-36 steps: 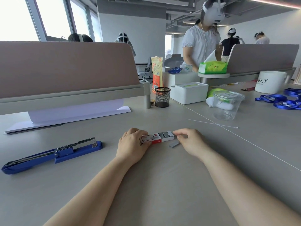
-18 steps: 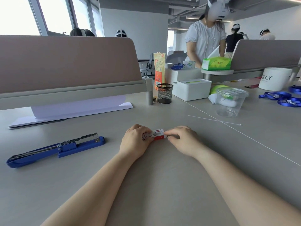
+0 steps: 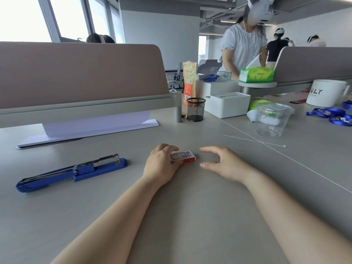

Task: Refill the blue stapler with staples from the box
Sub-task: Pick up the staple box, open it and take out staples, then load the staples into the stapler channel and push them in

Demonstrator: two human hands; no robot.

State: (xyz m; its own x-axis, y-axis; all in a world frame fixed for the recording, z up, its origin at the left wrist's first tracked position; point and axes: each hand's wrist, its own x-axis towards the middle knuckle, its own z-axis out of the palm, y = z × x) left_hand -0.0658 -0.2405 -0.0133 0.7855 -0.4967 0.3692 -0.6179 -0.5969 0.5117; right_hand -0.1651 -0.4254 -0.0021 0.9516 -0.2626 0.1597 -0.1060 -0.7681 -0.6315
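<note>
While our hands rest at the middle of the grey desk [image 3: 190,216], the blue stapler [image 3: 71,171] lies well apart to the left of our grip, flat on the desk and opened, with its metal rail showing on top. Our left hand [image 3: 162,165] is closed on the staple box [image 3: 183,158]: the fingers curl over its left end, and its right end sticks out toward our other hand. The box lies flat on the desk. Just to the right of it, our right hand [image 3: 226,163] is open and holds nothing; the thumb and forefinger are spread wide, near the box but not touching it.
</note>
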